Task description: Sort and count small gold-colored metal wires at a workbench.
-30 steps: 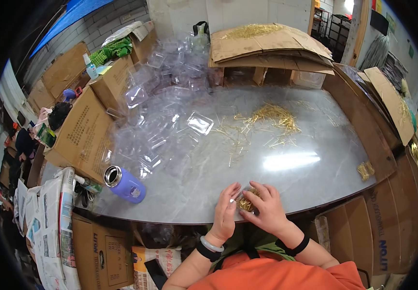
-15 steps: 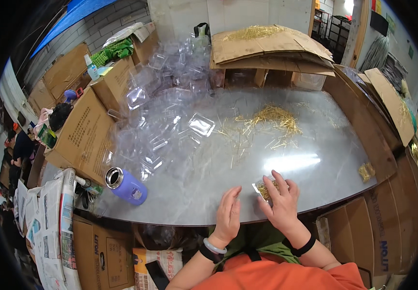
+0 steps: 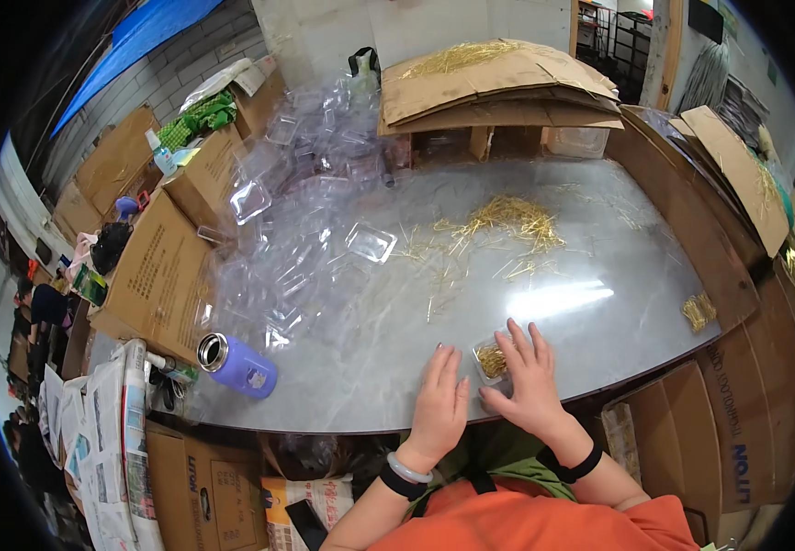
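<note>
A small clear plastic box (image 3: pixel 477 364) lies near the front edge of the grey table, with a bundle of thin gold pins (image 3: pixel 492 360) inside. My right hand (image 3: pixel 530 378) is at the box's right side, fingers spread and partly over it; whether they touch it is hard to see. To the left of the box, my left hand (image 3: pixel 439 404) holds nothing, its fingers stretched out. Farther back lies a loose heap of gold pins (image 3: pixel 512 223), with strays scattered around it. Another gold bundle (image 3: pixel 699 312) rests by the right edge.
Many clear plastic boxes (image 3: pixel 292 239) are piled over the table's left and back. An open purple bottle (image 3: pixel 248 369) stands at the front left. Cardboard (image 3: pixel 154 275) walls in the left side, and a cardboard strip (image 3: pixel 682 211) the right. Flattened cardboard (image 3: pixel 498 87) covers a shelf behind.
The small box was tilted up beside my right fingers and now lies flatter on the table. My left hand has come slightly closer to it. The whole view has shifted a little.
</note>
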{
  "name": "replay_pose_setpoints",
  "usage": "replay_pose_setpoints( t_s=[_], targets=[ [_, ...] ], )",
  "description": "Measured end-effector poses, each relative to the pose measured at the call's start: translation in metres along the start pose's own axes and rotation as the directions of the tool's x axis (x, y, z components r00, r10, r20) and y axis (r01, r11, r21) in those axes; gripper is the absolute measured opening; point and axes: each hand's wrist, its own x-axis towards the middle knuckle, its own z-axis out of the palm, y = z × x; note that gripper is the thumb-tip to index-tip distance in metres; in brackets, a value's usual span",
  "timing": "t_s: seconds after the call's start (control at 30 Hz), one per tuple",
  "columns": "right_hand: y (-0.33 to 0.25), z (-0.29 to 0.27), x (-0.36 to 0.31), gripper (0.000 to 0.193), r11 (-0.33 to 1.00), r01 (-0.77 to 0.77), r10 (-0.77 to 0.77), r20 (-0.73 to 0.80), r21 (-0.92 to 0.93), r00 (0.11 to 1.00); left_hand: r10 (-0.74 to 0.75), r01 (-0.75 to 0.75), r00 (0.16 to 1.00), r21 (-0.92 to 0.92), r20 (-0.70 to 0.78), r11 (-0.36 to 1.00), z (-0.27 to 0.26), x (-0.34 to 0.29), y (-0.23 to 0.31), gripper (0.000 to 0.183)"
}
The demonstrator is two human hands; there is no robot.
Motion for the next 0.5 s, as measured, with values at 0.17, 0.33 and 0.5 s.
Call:
replay_pose_setpoints(
  t_s=[0.17, 0.33, 0.5],
  targets=[
    [0.044, 0.001, -0.005, 0.046, 0.857, -0.212, 0.260, -0.039, 0.470, 0.965, 0.117, -0.124, 0.989, 0.074, 0.094, 0.989, 0.020, 0.021, 0.017, 0.056],
    [0.044, -0.006, 0.002, 0.026, 0.867, -0.227, 0.291, -0.082, 0.443, 0.953, 0.185, -0.246, 0.955, 0.274, 0.231, 0.929, 0.032, 0.023, 0.021, 0.055],
    [0.042, -0.007, 0.004, 0.014, 0.867, -0.215, 0.305, -0.137, 0.450, 0.942, 0.185, -0.273, 0.947, 0.352, 0.263, 0.896, 0.033, 0.022, 0.025, 0.055]
  ],
)
